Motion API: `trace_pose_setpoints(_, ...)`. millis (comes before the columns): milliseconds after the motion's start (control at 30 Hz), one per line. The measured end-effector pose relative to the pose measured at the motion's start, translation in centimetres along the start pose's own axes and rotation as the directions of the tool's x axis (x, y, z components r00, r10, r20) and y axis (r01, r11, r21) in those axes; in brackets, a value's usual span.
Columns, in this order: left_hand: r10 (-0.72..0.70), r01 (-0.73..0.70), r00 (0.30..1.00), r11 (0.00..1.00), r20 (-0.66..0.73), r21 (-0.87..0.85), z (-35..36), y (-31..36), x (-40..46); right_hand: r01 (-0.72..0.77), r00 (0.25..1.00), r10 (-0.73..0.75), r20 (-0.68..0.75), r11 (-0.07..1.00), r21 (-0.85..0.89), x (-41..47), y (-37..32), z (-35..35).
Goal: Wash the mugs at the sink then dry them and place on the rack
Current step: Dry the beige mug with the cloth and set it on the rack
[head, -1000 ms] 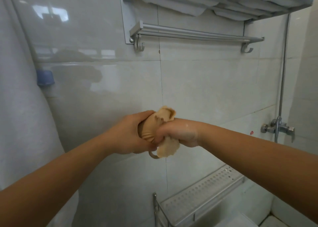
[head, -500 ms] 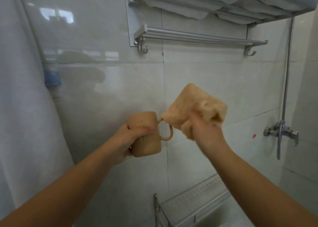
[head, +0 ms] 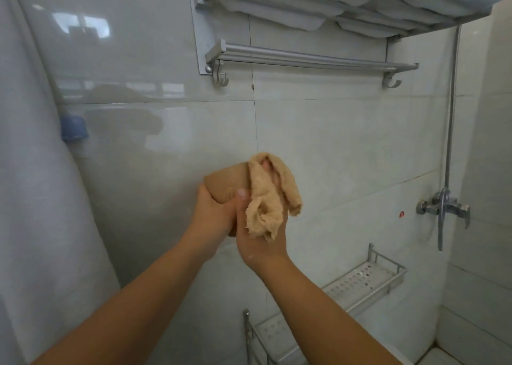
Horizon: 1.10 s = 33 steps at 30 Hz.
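Note:
A tan mug (head: 225, 183) is held up in front of the tiled wall. My left hand (head: 212, 216) grips it from below and the left. My right hand (head: 260, 234) holds a beige cloth (head: 268, 198) against the mug's right side, the cloth draped over the fingers. The mug's handle and opening are hidden behind the cloth and hands.
A perforated metal shelf rack (head: 357, 281) is fixed to the wall at lower right. A towel bar with hooks (head: 304, 60) and a shelf of folded white towels (head: 346, 1) hang above. A shower mixer (head: 443, 208) is at right, a white curtain (head: 36, 198) at left.
Half a second ago the cloth was lifted away from the mug, whose handle showed. Now my right hand has brought the cloth back against the mug, which has turned.

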<state>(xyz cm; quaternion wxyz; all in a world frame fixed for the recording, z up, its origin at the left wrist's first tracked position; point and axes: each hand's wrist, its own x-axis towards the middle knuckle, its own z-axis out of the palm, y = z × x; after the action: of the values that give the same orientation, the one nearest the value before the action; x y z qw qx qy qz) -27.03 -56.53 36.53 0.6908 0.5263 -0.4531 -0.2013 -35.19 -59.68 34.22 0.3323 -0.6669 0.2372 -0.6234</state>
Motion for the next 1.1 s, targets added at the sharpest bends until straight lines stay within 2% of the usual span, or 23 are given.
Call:
trace_pose_setpoints(67,-0.012,0.01,0.999,0.999,0.04,0.038,-0.1,-0.5,0.5,-0.119,0.991,0.12,-0.057,0.993,0.012,1.5,0.4,-0.8)
trace_pose_setpoints(100,-0.027,0.025,0.998,0.999,0.058,0.034,-0.2,-0.7,0.7,-0.265,0.964,0.267,-0.02,0.962,0.059,2.6,0.4,-1.6)
trace_pose_setpoints(133,-0.045,0.044,0.995,0.999,0.086,0.013,-0.3,-1.0,0.8,-0.425,0.905,0.421,0.059,0.895,0.135,3.7,0.7,-2.6)
trace_pose_setpoints(167,-0.057,0.061,0.99,0.998,0.126,-0.022,-0.3,-1.2,0.9,-0.527,0.85,0.502,0.161,0.823,0.212,4.6,1.1,-3.7)
trace_pose_setpoints(267,-0.067,0.092,0.968,0.991,0.24,-0.093,0.6,-1.7,1.0,-0.623,0.773,0.481,0.414,0.699,0.35,5.8,1.8,-6.3)
trace_pose_setpoints(333,-0.062,0.096,0.958,0.989,0.279,-0.109,1.8,-1.8,1.1,-0.682,0.72,0.451,0.527,0.601,0.417,6.1,2.7,-7.6)
trace_pose_setpoints(467,-0.049,0.104,0.921,0.987,0.385,-0.122,3.7,-2.5,0.9,-0.799,0.579,0.515,0.632,0.514,0.314,5.7,4.5,-9.8)
trace_pose_setpoints(567,-0.093,0.137,0.884,0.988,0.458,-0.065,4.4,-3.9,1.1,-0.856,0.469,0.564,0.68,0.48,0.192,4.6,6.2,-11.3)
trace_pose_setpoints(600,-0.107,0.147,0.865,0.988,0.491,-0.044,4.6,-4.3,1.1,-0.869,0.454,0.579,0.677,0.457,0.192,4.2,7.0,-11.7)
trace_pose_setpoints(667,-0.134,0.15,0.833,0.989,0.536,0.015,5.1,-5.4,1.2,-0.866,0.454,0.614,0.646,0.474,0.159,3.9,8.2,-12.6)
trace_pose_setpoints(800,-0.185,0.149,0.778,0.983,0.6,0.109,5.8,-7.9,0.7,-0.776,0.517,0.67,0.533,0.63,-0.04,3.8,10.4,-13.6)
trace_pose_setpoints(933,-0.247,0.259,0.877,0.965,0.411,0.027,7.3,-11.5,0.5,-0.68,0.578,0.728,0.369,0.679,-0.275,3.2,13.9,-13.0)
trace_pose_setpoints(1000,-0.297,0.311,0.898,0.95,0.325,0.011,8.3,-13.3,0.0,-0.686,0.564,0.754,0.337,0.655,-0.317,2.4,15.7,-12.5)
trace_pose_setpoints(1100,-0.317,0.313,0.925,0.948,0.211,0.053,8.8,-15.8,-0.7,-0.69,0.528,0.792,0.307,0.611,-0.388,1.4,17.7,-12.2)
